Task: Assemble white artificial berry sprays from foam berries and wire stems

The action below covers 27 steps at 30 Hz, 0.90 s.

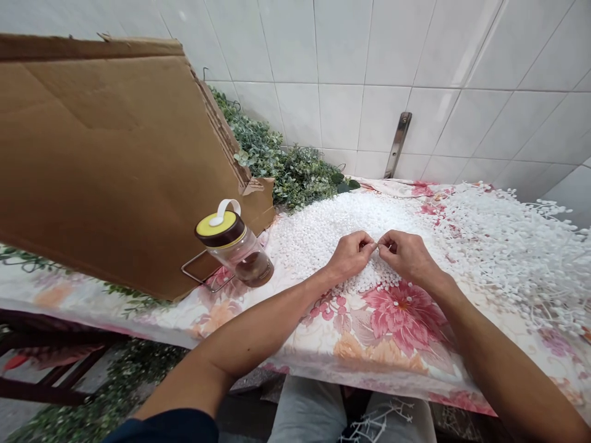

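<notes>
My left hand (349, 255) and my right hand (406, 256) meet fingertip to fingertip over a heap of small white beads (332, 231) on the flowered tablecloth (392, 326). Both hands are pinched closed on a tiny white piece held between them; I cannot make out exactly what it is. A mass of white beaded plastic sprigs (517, 252) lies spread to the right of my right hand.
A clear jar with a yellow lid and white loop (233, 246) stands left of my hands, next to a wire bracket. A big sheet of cardboard (115, 160) leans at the left. Green artificial foliage (286, 166) lies against the tiled wall.
</notes>
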Each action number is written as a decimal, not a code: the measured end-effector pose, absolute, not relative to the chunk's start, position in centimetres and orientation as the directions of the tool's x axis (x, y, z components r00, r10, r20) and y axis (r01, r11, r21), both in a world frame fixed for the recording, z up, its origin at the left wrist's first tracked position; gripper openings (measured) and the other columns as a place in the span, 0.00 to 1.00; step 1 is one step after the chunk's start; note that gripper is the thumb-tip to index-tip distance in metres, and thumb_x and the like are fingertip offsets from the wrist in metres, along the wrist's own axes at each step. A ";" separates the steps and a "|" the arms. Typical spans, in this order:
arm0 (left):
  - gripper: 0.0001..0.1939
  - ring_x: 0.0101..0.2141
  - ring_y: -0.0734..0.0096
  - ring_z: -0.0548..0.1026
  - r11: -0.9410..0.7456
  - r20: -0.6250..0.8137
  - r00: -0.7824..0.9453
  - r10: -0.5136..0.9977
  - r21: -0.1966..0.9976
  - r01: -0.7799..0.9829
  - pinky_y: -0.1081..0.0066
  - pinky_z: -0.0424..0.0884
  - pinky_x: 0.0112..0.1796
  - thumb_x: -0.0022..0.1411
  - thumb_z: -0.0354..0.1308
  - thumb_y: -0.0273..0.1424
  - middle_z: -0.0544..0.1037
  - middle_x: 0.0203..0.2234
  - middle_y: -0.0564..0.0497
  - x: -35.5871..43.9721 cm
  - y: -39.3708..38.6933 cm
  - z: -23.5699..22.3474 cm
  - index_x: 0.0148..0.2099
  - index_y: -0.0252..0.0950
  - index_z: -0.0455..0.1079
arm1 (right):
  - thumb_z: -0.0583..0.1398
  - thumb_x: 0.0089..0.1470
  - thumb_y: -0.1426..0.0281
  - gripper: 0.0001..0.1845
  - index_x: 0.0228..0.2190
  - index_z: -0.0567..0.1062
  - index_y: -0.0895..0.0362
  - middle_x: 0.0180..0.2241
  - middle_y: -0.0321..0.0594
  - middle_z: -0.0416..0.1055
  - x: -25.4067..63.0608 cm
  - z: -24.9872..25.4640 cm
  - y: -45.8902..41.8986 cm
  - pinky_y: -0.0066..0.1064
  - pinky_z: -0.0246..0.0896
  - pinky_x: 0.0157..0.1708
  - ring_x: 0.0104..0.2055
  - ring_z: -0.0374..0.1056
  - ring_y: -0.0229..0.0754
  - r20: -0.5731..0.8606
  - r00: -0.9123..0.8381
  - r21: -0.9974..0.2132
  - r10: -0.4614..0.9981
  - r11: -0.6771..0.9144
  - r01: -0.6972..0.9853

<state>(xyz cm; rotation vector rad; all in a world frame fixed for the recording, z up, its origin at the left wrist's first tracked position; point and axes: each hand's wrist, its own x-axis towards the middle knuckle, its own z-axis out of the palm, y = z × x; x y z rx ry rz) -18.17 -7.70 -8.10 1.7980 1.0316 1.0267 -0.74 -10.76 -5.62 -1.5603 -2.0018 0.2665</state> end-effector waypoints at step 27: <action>0.09 0.31 0.72 0.72 -0.283 0.259 0.202 0.945 0.954 0.101 0.72 0.66 0.35 0.61 0.61 0.34 0.78 0.28 0.51 -18.2 -6.8 -8.1 0.34 0.33 0.76 | 0.63 0.60 0.54 0.17 0.39 0.82 0.54 0.33 0.41 0.81 -1.6 -6.1 -11.0 0.32 0.64 0.27 0.26 0.73 0.42 0.278 -0.025 -0.732 0.960 0.229 0.642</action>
